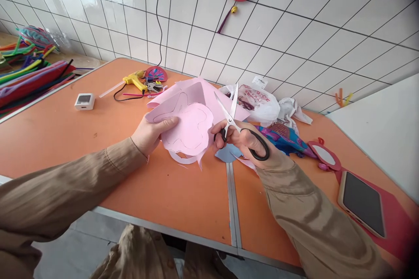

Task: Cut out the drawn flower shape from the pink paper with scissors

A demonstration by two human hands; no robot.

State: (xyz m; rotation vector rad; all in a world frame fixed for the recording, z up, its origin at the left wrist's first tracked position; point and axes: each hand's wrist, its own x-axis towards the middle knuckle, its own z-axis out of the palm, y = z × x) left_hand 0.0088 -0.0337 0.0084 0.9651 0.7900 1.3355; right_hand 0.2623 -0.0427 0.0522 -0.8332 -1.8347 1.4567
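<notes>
My left hand [149,135] grips a pink sheet [191,128], its thumb lying on top. Dark curved outlines are drawn on the sheet, and its lower edge is cut in a rounded, wavy line. A larger folded part of pink sheet [225,109] stands up behind it; I cannot tell whether the two are joined. In my right hand [245,139] is a pair of scissors [231,117] with black handles. The blades are spread and point up and away, just right of the pink sheet and apart from it. Fingers pass through the handle loops.
At the back left lie a yellow glue gun [135,80], keys [153,86] and a small white device [84,101]. Pipe cleaners [32,74] are heaped farther left. A plastic bag [262,104], blue patterned cloth [281,137] and a phone [362,202] lie to the right. Blue scrap [227,154] is beneath my right hand.
</notes>
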